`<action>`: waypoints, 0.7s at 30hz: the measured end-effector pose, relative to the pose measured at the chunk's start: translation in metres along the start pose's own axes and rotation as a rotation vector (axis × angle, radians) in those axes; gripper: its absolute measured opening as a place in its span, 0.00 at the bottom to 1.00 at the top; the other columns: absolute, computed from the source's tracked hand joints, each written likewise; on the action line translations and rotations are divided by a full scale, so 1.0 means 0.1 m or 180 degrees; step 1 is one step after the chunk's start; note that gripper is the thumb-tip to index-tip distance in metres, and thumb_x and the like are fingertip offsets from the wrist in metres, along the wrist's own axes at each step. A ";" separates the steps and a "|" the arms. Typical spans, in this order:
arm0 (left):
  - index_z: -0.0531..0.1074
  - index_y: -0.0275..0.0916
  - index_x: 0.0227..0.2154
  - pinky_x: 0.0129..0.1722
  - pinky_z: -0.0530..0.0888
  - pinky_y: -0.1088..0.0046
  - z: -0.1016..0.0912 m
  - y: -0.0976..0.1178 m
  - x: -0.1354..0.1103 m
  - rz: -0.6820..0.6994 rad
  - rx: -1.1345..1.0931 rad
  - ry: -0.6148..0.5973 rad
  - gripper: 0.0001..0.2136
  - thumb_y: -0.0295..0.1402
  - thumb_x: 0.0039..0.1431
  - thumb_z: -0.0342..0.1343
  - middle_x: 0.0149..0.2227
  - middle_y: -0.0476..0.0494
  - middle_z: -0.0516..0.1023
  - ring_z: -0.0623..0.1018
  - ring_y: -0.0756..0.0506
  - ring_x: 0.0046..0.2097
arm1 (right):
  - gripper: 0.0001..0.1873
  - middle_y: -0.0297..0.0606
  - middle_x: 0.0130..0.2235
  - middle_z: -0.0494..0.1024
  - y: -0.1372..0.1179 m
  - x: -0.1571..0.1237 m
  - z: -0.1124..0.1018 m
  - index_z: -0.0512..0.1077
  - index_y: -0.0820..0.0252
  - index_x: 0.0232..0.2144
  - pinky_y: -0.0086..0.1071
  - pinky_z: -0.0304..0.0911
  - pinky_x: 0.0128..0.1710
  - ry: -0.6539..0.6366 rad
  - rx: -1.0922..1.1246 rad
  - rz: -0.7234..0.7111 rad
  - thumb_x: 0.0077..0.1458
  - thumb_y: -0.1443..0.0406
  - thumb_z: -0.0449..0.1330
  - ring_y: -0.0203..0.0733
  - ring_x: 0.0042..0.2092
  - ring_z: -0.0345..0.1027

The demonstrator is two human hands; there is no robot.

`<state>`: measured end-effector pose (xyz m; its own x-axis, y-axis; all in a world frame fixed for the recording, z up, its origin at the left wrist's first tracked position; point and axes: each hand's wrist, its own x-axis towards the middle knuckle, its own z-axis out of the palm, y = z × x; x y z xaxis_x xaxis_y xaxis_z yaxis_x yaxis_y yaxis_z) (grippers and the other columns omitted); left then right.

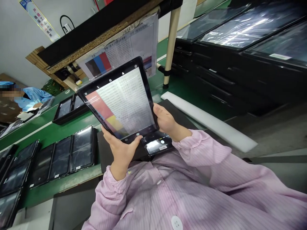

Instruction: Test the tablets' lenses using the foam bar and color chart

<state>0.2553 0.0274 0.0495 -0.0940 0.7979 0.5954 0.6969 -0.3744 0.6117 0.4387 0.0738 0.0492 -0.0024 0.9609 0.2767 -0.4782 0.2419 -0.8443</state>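
I hold a black tablet (pixel 121 99) up in front of me with both hands. Its lit screen shows a camera picture of the printed chart (pixel 124 48) that hangs behind it, with red and yellow patches and rows of text. My left hand (pixel 120 148) grips the tablet's lower edge, thumb on the bezel. My right hand (pixel 166 121) grips the right edge, thumb on the front. Both sleeves are pink striped. Below the tablet, another dark device (pixel 157 144) with a white label lies on a black mat (pixel 105 150).
A row of several wrapped tablets (pixel 59 156) lies on the green bench (pixel 48 131) at left. A white foam strip (pixel 208 121) lies to the right. Stacked black trays of tablets (pixel 240 48) fill the upper right. A person in blue (pixel 31 97) sits far left.
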 end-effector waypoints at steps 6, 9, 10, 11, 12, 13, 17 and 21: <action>0.40 0.39 0.71 0.70 0.51 0.46 -0.03 -0.12 0.01 -0.0089 -0.0692 0.0123 0.58 0.54 0.46 0.69 0.72 0.24 0.46 0.47 0.29 0.73 | 0.31 0.41 0.52 0.78 -0.01 -0.02 0.03 0.75 0.55 0.50 0.48 0.71 0.56 -0.0124 0.0119 -0.0064 0.57 0.40 0.58 0.52 0.58 0.70; 0.53 0.51 0.68 0.65 0.63 0.53 -0.11 -0.21 0.08 -0.0626 -0.2258 0.0197 0.35 0.53 0.62 0.55 0.68 0.36 0.62 0.64 0.37 0.68 | 0.34 0.39 0.60 0.72 -0.12 -0.07 0.09 0.69 0.53 0.60 0.47 0.62 0.66 -0.0218 -0.0209 -0.0223 0.62 0.41 0.53 0.49 0.66 0.61; 0.58 0.54 0.66 0.64 0.66 0.56 -0.14 -0.23 0.11 -0.0890 -0.2733 0.0220 0.28 0.50 0.65 0.53 0.66 0.42 0.66 0.67 0.40 0.66 | 0.34 0.37 0.64 0.67 -0.18 -0.08 0.11 0.66 0.52 0.64 0.45 0.56 0.69 -0.0282 -0.0420 -0.0364 0.64 0.42 0.51 0.47 0.69 0.55; 0.63 0.57 0.63 0.63 0.68 0.59 -0.17 -0.25 0.14 -0.1144 -0.3093 0.0236 0.24 0.46 0.65 0.54 0.65 0.46 0.69 0.70 0.42 0.65 | 0.34 0.35 0.67 0.62 -0.24 -0.10 0.14 0.61 0.52 0.67 0.43 0.49 0.72 -0.0381 -0.0663 -0.0519 0.66 0.44 0.49 0.45 0.71 0.49; 0.67 0.58 0.60 0.62 0.69 0.61 -0.21 -0.26 0.16 -0.1352 -0.3345 0.0228 0.21 0.43 0.64 0.57 0.64 0.50 0.71 0.71 0.44 0.64 | 0.35 0.32 0.70 0.56 -0.30 -0.10 0.16 0.56 0.52 0.70 0.41 0.43 0.73 -0.0512 -0.0926 -0.0670 0.68 0.45 0.47 0.43 0.73 0.44; 0.70 0.59 0.57 0.62 0.69 0.62 -0.23 -0.26 0.17 -0.1504 -0.3522 0.0225 0.20 0.40 0.63 0.59 0.63 0.52 0.72 0.71 0.45 0.63 | 0.36 0.31 0.72 0.50 -0.36 -0.09 0.19 0.50 0.53 0.72 0.39 0.39 0.74 -0.0658 -0.1196 -0.0797 0.69 0.47 0.46 0.43 0.73 0.40; 0.73 0.62 0.55 0.62 0.69 0.59 -0.29 -0.28 0.12 -0.1828 -0.3832 0.0348 0.19 0.39 0.61 0.61 0.61 0.56 0.74 0.72 0.45 0.63 | 0.38 0.31 0.73 0.40 -0.56 0.06 0.27 0.37 0.58 0.74 0.37 0.38 0.74 -0.1104 -0.2096 -0.1129 0.70 0.49 0.43 0.43 0.74 0.37; 0.73 0.62 0.55 0.62 0.69 0.58 -0.30 -0.31 0.01 -0.1939 -0.3795 0.0384 0.20 0.41 0.60 0.62 0.61 0.55 0.74 0.71 0.43 0.64 | 0.38 0.34 0.73 0.37 -0.61 0.20 0.31 0.33 0.57 0.74 0.40 0.43 0.72 -0.1159 -0.2528 -0.1449 0.71 0.50 0.42 0.44 0.73 0.42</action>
<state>0.2127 0.0260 0.0467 -0.2699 0.9602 0.0721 -0.5116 -0.2065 0.8340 0.4404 0.0741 0.1211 -0.2983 0.6858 0.6639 0.2283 0.7266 -0.6480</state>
